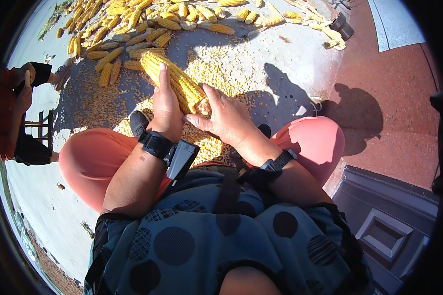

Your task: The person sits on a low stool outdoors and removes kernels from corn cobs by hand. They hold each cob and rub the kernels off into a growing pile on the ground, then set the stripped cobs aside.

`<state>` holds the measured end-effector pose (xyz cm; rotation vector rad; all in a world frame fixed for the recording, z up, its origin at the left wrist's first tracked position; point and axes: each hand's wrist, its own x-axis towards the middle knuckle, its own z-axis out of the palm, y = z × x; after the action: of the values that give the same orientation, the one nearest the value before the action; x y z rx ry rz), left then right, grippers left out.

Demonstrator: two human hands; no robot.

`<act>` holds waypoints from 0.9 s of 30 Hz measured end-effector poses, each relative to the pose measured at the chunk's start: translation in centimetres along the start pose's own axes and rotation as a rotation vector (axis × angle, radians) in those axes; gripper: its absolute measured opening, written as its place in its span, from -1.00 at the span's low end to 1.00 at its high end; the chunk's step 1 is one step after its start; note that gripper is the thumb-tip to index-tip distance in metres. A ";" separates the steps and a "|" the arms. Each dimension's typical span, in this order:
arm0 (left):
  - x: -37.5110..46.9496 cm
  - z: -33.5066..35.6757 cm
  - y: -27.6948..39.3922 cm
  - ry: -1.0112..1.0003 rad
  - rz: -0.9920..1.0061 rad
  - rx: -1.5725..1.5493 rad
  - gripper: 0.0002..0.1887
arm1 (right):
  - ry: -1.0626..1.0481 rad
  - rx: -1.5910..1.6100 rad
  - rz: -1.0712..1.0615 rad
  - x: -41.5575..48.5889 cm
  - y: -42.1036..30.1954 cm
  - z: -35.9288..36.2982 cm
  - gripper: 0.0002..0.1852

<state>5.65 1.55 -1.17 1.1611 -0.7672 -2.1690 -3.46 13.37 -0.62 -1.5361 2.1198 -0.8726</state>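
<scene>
An ear of yellow corn (175, 79) is held out in front of me, slanting from upper left to lower right. My left hand (167, 103) grips it along its near left side, thumb laid lengthwise on the kernels. At the stalk end, my right hand (223, 114) has its thumb and fingers around the butt, where the pale cob shows. Kernel rows cover most of the ear, and its underside is hidden. Beneath both hands, loose corn kernels (210, 149) lie heaped on the ground between my feet.
A large pile of corn ears (133, 22) spreads over the concrete floor (310, 73) ahead. At left sits another person (7, 110) beside a dark-framed stool (40, 127). A red wall (391, 96) and a dark panelled door (384, 225) stand at right. A black cylindrical object (342, 26) lies near the wall.
</scene>
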 end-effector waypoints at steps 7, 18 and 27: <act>0.8 -0.1 -0.7 0.036 0.142 0.018 -0.46 | -0.047 0.203 0.042 0.2 0.4 0.4 -0.31; 0.4 0.5 0.5 -0.050 0.029 -0.175 -0.41 | -0.093 0.719 0.154 0.2 0.9 -0.1 -0.41; 0.6 0.3 0.4 0.006 0.076 -0.167 -0.40 | -0.079 0.749 0.121 -0.1 1.5 1.8 -0.47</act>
<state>5.23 0.97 -1.08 1.0369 -0.6052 -2.1209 -3.30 13.32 -2.98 -1.0143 1.5306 -1.3301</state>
